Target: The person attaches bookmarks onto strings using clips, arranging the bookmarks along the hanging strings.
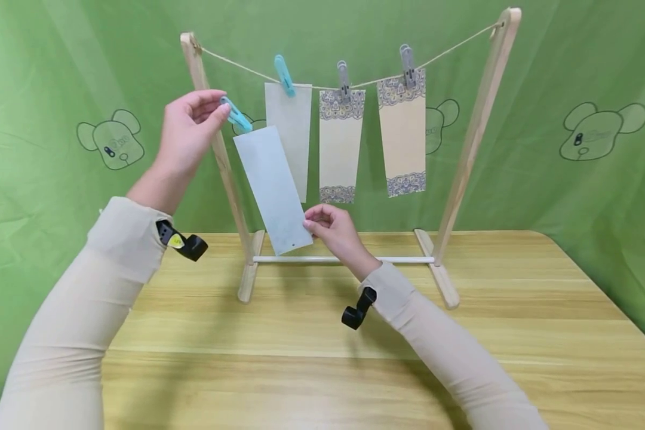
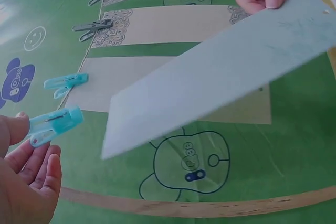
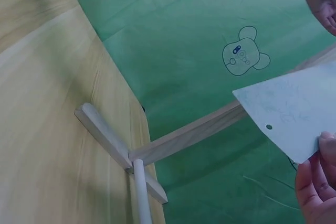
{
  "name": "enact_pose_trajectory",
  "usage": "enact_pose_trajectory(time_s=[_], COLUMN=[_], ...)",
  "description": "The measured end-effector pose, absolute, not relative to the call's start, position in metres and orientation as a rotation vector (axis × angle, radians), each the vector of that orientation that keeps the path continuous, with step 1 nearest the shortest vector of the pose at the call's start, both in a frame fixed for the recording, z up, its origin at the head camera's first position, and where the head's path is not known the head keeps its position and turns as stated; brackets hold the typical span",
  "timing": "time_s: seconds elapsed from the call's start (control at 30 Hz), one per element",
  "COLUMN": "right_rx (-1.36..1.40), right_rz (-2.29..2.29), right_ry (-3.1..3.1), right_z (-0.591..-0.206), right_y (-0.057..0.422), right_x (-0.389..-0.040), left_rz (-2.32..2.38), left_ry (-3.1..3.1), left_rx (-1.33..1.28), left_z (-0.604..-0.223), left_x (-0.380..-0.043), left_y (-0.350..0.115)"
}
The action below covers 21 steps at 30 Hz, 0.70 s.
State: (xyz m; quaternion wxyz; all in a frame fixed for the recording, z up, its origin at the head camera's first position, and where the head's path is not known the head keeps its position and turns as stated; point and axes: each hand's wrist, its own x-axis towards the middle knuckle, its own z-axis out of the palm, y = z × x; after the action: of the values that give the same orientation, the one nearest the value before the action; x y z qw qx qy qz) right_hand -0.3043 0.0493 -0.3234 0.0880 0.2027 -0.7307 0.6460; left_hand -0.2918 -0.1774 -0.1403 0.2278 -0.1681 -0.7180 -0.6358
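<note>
My left hand [image 1: 185, 128] pinches a light blue clothespin [image 2: 55, 125] by its handle end, at the left of the stand. Between thumb and fingers of my right hand [image 1: 335, 233] is the lower right edge of a pale blue paper bookmark [image 1: 273, 190], which has a small hole near its bottom. The bookmark hangs tilted; its top lies just below the clothespin in the head view, and the left wrist view shows a gap between them. Behind it, a pale bookmark [image 1: 297, 155] hangs from the string [image 1: 236, 63] under another blue clothespin [image 1: 284, 74].
Two cream bookmarks with patterned ends, a middle one [image 1: 340, 152] and a right one [image 1: 403, 134], hang by grey clothespins [image 1: 407, 63]. The wooden stand [image 1: 475, 128] has a white crossbar [image 1: 398, 260] and stands on a wood-grain table [image 1: 279, 370] before a green curtain [image 1: 570, 48].
</note>
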Motion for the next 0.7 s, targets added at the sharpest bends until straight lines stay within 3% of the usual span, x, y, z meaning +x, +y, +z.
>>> enact_pose_trajectory(time_s=[0.7], right_rx=[0.67], right_rz=[1.821], right_ry=[-2.108], right_z=[-0.3], right_y=[0.024], right_x=[-0.321], left_rz=[-1.784], left_ry=[-1.892], left_rx=[-0.349], left_z=[-0.077], left_x=[-0.3], left_y=[-0.163])
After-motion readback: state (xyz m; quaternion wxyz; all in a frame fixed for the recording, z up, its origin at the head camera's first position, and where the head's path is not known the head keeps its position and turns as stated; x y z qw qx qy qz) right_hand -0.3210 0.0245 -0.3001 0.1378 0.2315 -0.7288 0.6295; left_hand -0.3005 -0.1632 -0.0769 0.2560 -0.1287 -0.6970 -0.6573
